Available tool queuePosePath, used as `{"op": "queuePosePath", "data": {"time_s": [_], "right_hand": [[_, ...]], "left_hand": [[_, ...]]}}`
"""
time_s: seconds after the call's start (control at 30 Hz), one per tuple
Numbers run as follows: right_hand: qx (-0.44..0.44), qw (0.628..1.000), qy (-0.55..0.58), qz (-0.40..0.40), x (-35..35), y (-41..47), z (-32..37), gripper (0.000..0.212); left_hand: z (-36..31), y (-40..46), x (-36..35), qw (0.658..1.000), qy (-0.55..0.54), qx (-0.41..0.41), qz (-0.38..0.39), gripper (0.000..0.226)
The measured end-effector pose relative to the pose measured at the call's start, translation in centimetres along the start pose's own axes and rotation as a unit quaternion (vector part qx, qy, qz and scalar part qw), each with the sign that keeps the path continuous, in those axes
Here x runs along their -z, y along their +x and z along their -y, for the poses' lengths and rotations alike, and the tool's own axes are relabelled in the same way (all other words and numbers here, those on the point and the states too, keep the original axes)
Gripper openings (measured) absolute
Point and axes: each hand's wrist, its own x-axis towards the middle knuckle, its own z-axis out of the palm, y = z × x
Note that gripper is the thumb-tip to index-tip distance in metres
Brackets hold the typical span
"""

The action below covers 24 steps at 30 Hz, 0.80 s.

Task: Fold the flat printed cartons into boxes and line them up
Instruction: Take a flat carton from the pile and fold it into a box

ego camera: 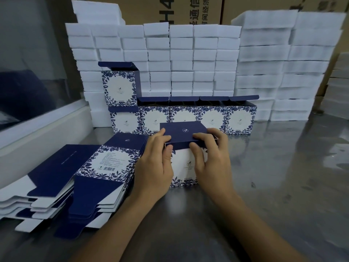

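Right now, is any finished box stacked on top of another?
Yes, one open-topped box sits on the leftmost box of the row, against the white foam blocks.

Shiny metal tabletop [283,176]; white foam blocks [188,59] stacked in tall columns along its back edge; brown printed shipping cartons [188,10] behind them; white ledge [47,129] at left

Both hands cover the sides of the box [186,163] in front, so its corners cannot be seen. The tiny words on the top flat carton [111,161] are too small to read. The brown cardboard boxes [188,10] behind are cut off at the top edge.
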Motion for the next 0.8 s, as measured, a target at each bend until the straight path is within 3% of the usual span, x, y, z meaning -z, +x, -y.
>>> {"op": "queuePosePath", "data": {"time_s": [0.27, 0.47, 0.8], "right_hand": [[-0.009, 0.999, 0.027, -0.016, 0.1, 0.5, 0.2, 0.009], [-0.11, 0.99, 0.079, -0.026, 0.9, 0.2, -0.1, 0.012], [-0.081, 0.994, 0.057, -0.039, 0.9, 0.6, -0.8, 0.002]], "left_hand": [[0.1, -0.1, 0.0, 1.0, -0.005, 0.002, 0.005, 0.03], [0.5, 0.0, 0.0, 1.0, -0.025, 0.015, 0.005, 0.03], [0.7, -0.3, -0.1, 0.999, -0.036, 0.027, 0.011, 0.029]]}}
